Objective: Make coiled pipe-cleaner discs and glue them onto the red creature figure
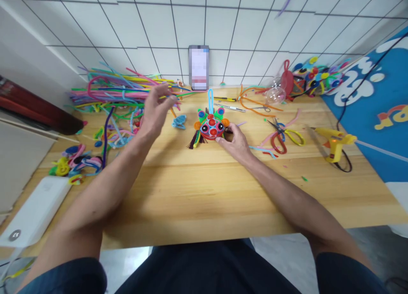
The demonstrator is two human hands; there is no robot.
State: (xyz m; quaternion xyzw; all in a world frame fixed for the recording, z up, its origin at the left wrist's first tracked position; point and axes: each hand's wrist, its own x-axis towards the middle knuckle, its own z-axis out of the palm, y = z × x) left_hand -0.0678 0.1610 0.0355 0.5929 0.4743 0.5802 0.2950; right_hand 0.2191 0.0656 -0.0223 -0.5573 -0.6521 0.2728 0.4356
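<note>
A colourful pipe-cleaner animal-head ornament point(211, 125) sits at the middle of the table, with black eyes, red and orange discs, dark tassels and a light blue loop on top. My right hand point(235, 143) grips its lower right side between thumb and fingers. My left hand point(157, 109) is raised over the table to the left, its fingers apart and nothing visible in them. Close to that hand lies a small coil of blue pipe cleaner point(179, 121).
Bundled pipe cleaners point(117, 90) lie back left. A phone point(199, 68) leans on the tiled wall. Scissors point(282, 134) and a yellow glue gun point(336, 144) with a lit orange light lie right. A white power bank point(36, 209) is front left. Clear plastic balls point(276, 94) stand back right.
</note>
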